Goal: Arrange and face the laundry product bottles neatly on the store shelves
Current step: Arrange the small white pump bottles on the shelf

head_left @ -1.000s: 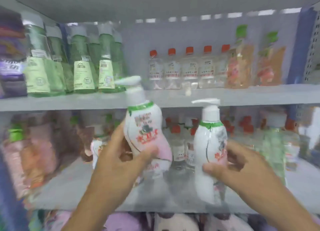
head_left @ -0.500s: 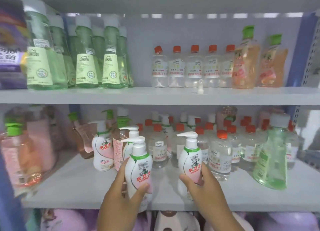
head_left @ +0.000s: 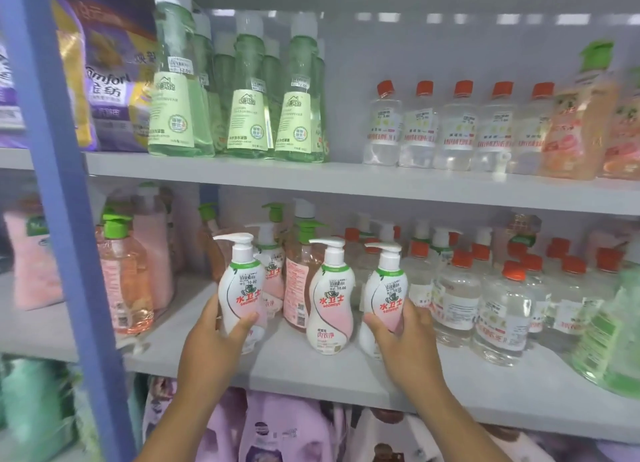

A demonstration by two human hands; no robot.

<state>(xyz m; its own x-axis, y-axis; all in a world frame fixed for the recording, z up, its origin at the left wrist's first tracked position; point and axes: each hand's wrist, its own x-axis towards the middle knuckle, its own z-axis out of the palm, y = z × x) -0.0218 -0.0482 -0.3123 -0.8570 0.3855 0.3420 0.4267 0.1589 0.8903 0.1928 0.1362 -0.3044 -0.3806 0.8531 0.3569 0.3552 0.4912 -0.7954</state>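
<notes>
Middle shelf [head_left: 311, 368] of a store rack, front edge: three white-and-pink pump bottles stand in a row, labels facing outward. The left hand [head_left: 211, 340] grips the left pump bottle [head_left: 242, 288] low on its body, its fingers [head_left: 207, 314] curled round the far side and the thumb pressed across the front below the red lettering; the base of this bottle sits at or just above the shelf, and which of the two cannot be told. The right hand [head_left: 405, 337] grips the right pump bottle [head_left: 386, 295] in the same way, thumb on the front lower left, fingers wrapped behind. Between the two hands stands the middle pump bottle [head_left: 330, 298], upright on the shelf and touched by neither hand. Just behind the row stand peach-coloured bottles with green pumps [head_left: 304, 274] and a further white pump bottle [head_left: 268, 253]. To the right, a crowd of clear bottles with orange caps [head_left: 502, 309] fills the shelf. On the upper shelf [head_left: 346, 181] stand tall green bottles [head_left: 242, 115] at left and a row of clear orange-capped bottles [head_left: 453, 125] at right. A blue upright post [head_left: 62, 184] crosses the left of the view.
</notes>
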